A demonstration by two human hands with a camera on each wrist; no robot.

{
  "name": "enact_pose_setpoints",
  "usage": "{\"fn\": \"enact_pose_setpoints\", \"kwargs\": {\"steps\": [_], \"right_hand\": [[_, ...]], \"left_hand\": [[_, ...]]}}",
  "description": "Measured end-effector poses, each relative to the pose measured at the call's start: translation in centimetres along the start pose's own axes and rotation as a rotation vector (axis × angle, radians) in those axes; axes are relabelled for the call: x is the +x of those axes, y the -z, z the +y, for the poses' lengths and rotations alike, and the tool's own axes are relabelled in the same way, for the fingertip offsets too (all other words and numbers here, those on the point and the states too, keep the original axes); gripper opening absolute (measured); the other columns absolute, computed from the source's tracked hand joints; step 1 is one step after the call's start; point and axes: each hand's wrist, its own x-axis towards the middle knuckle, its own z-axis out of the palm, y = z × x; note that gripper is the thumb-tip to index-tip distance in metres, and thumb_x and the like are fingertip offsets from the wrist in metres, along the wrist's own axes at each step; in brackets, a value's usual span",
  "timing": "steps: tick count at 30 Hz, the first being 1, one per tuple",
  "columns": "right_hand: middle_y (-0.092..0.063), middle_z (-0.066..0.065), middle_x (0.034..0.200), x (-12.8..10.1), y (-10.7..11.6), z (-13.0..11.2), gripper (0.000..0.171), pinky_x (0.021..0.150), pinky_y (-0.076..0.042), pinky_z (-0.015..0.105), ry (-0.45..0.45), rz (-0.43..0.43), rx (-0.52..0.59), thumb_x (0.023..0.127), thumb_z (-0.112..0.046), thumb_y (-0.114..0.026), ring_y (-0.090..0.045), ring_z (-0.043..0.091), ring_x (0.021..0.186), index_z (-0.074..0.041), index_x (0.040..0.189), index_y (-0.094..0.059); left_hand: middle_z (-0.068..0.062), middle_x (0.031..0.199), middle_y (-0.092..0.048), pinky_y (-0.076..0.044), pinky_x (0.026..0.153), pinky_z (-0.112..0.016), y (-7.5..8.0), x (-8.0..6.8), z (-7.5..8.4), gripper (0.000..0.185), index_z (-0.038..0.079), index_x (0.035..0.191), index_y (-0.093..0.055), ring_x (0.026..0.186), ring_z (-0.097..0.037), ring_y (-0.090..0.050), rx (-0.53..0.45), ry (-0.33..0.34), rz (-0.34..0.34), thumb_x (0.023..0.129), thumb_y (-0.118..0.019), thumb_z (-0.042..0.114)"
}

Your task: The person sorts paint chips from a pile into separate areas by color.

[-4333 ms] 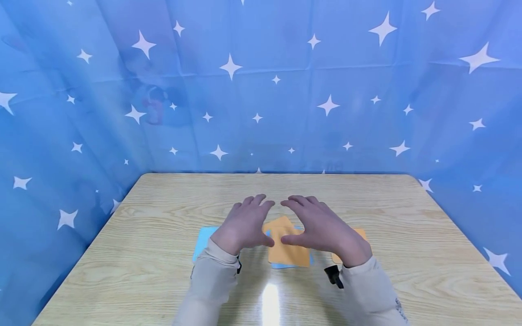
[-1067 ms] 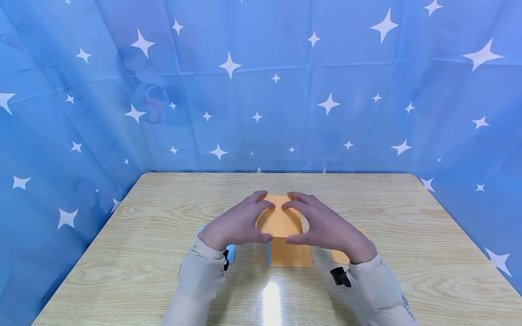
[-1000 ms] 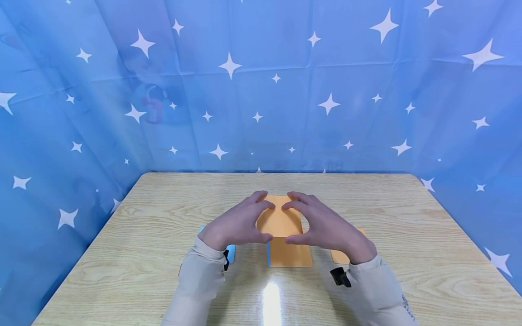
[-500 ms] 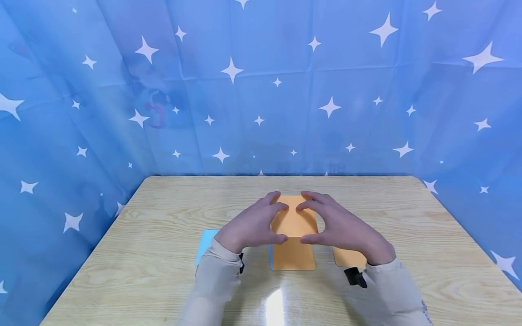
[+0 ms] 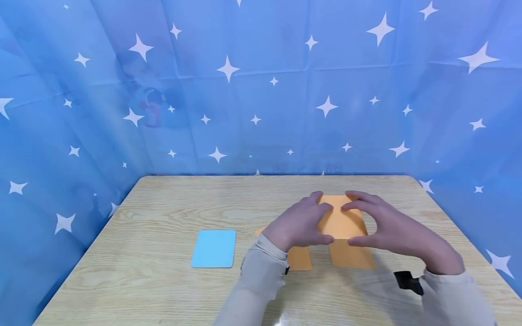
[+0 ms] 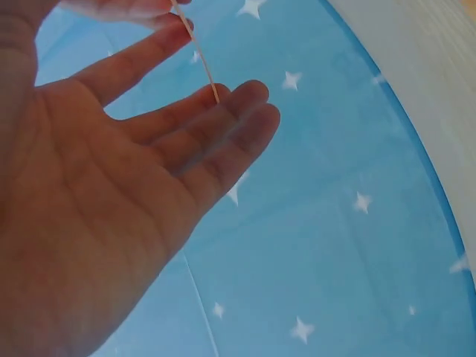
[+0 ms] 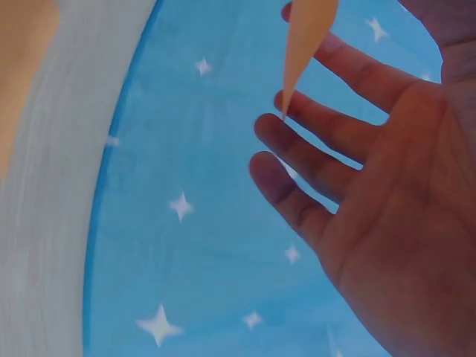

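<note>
In the head view my left hand (image 5: pixel 302 224) and right hand (image 5: pixel 393 226) hold one thin orange card (image 5: pixel 341 217) raised between them, pinched by thumbs at its near edge and fingers at its far edge. In the left wrist view the card (image 6: pixel 201 56) is a thin line at the fingertips; in the right wrist view the card (image 7: pixel 303 44) shows as a narrow curved strip. Below the held card lies another orange card (image 5: pixel 352 254) on the table. My left hand and wrist partly hide the middle pile with an orange card (image 5: pixel 299 259) on it.
A light blue card (image 5: pixel 214 248) with rounded corners lies flat to the left on the wooden table (image 5: pixel 142 271). A blue curtain (image 5: pixel 261 90) with white stars hangs behind and beside the table.
About four seconds ago both hands hovered over the middle pile with nothing held. They then gripped an orange card above it and have carried it right, over the right-hand card.
</note>
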Motion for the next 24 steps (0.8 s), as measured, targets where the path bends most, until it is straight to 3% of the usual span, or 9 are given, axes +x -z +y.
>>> {"fn": "enact_pose_setpoints", "kwargs": {"steps": [6,10,17,20,24], "right_hand": [[-0.033,0.021,0.161,-2.0,1.0,2.5,0.072,0.098,-0.042,0.07,-0.047,-0.011,-0.009,0.077,-0.045,-0.088,-0.033,0.052,0.142,-0.015,0.136,-0.059],[-0.034,0.024,0.16,-2.4,0.6,3.9,0.076,0.097,-0.044,0.067,-0.065,-0.04,-0.017,0.075,-0.04,-0.09,-0.036,0.052,0.139,-0.013,0.138,-0.057],[-0.037,0.031,0.155,-2.0,-1.2,5.2,0.073,0.097,-0.044,0.067,-0.089,-0.096,-0.011,0.071,-0.024,-0.092,-0.04,0.056,0.135,-0.01,0.135,-0.059],[-0.038,0.032,0.152,-1.5,-2.0,5.5,0.078,0.095,-0.046,0.065,-0.12,-0.152,-0.001,0.07,-0.018,-0.092,-0.045,0.053,0.13,-0.006,0.138,-0.056],[-0.041,0.031,0.148,-0.6,-2.7,5.8,0.082,0.089,-0.051,0.056,-0.14,-0.225,0.011,0.069,-0.011,-0.092,-0.053,0.043,0.117,-0.003,0.14,-0.051]], "left_hand": [[-0.004,0.151,-0.046,-0.047,0.082,-0.021,-1.1,2.4,2.7,0.058,0.021,0.138,-0.061,0.107,-0.012,-0.058,0.086,-0.015,-0.015,0.089,-0.075,0.05],[-0.001,0.152,-0.045,-0.049,0.089,-0.021,-2.3,3.4,3.8,0.061,0.024,0.14,-0.06,0.114,-0.011,-0.058,0.119,0.017,-0.032,0.088,-0.074,0.053],[0.003,0.155,-0.043,-0.048,0.104,-0.031,-5.4,4.0,4.1,0.074,0.031,0.149,-0.049,0.134,-0.016,-0.051,0.138,0.081,-0.054,0.086,-0.074,0.059],[0.004,0.15,-0.047,-0.048,0.103,-0.032,-6.5,4.3,3.9,0.074,0.033,0.148,-0.049,0.132,-0.016,-0.052,0.132,0.089,-0.06,0.085,-0.076,0.059],[0.006,0.138,-0.054,-0.05,0.096,-0.031,-7.6,4.7,3.5,0.066,0.032,0.14,-0.055,0.115,-0.013,-0.057,0.11,0.111,-0.096,0.083,-0.079,0.056]]}}
